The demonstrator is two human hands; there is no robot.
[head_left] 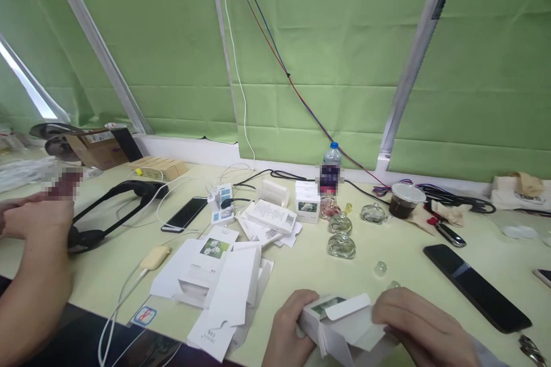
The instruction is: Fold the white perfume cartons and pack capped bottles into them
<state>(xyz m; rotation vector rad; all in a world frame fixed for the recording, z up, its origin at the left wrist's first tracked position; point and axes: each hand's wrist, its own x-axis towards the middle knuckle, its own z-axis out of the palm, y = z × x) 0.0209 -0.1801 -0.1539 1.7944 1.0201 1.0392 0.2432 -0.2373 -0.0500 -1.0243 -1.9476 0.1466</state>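
Observation:
Both of my hands are on a small white carton (340,327) at the front of the table. Its end flaps stand open, and a green flower picture shows on one panel. My left hand (289,324) is closed round the carton's left side. At the right side, the fingers of my right hand (419,321) are bent against the open end and flap. Just beyond lie a clear cap (380,268) and several round glass bottles, the nearest a clear bottle (341,246). Flattened white cartons (235,287) lie to the left.
A co-worker's arm (38,252) reaches in at left, beside a black headset (107,212). Phones lie on both sides, one a black phone (477,287) at right. Behind stand a water bottle (332,166), a dark-filled cup (405,200), a power strip (221,206) and cables.

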